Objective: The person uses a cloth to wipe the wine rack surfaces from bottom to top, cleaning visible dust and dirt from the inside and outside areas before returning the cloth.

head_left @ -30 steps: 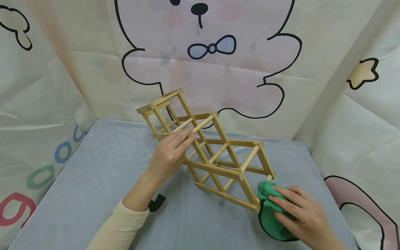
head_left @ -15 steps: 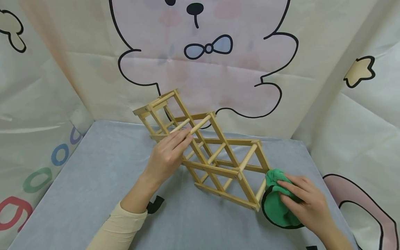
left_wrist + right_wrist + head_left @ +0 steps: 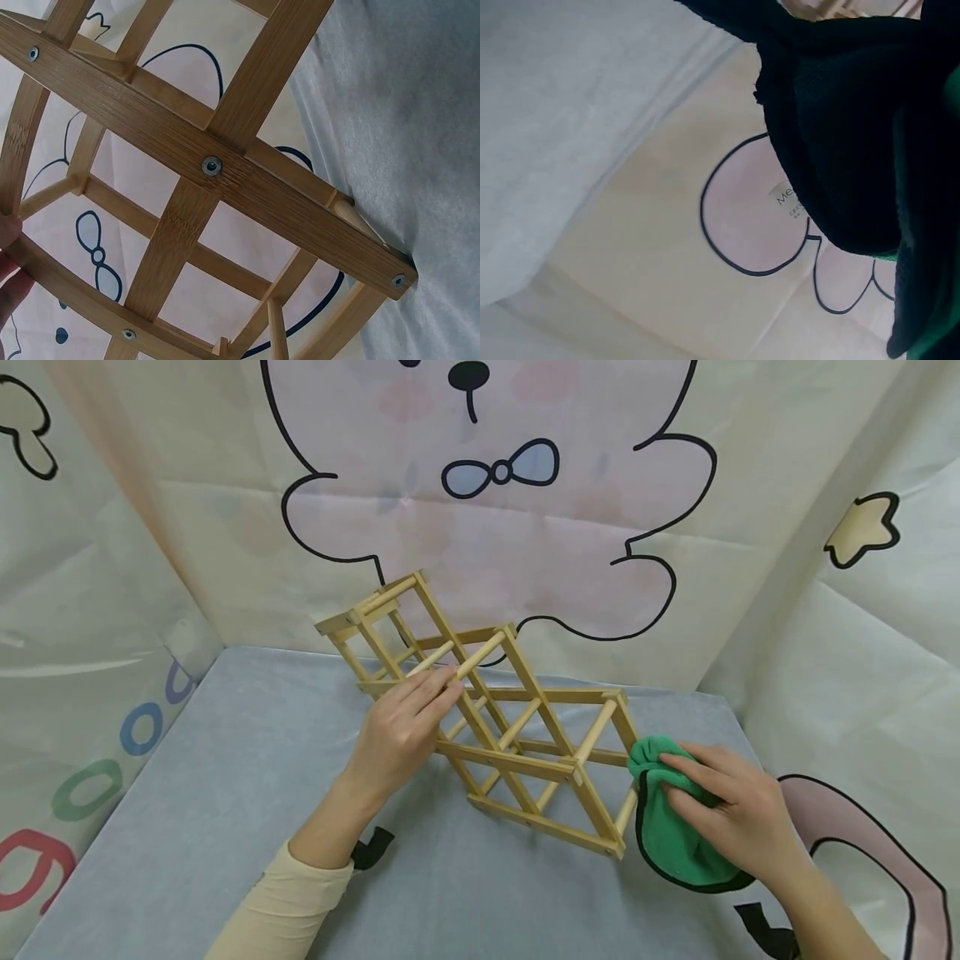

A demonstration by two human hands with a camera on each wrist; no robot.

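A folding wooden rack [image 3: 510, 761] with slats and round dowels stands tilted across the middle of the table in the head view. My left hand [image 3: 401, 727] grips it near a dowel on its left half; in the left wrist view only fingertips [image 3: 13, 289] show at the left edge, by a slat. My right hand [image 3: 742, 810] holds a bunched green cloth [image 3: 686, 843] with black edging at the rack's right end, near the far corner of the end dowel. The cloth hangs down below the fingers. In the right wrist view the dark cloth [image 3: 840, 150] hides the hand.
A blue-grey cloth [image 3: 225, 793] covers the table. Printed curtains [image 3: 570, 568] rise close behind and at both sides. Black straps show at the left wrist [image 3: 372, 848] and right wrist [image 3: 765, 931].
My right hand has moved the green cloth along the rack's end dowel, from the near corner toward the far one. The left hand keeps its hold on the rack.
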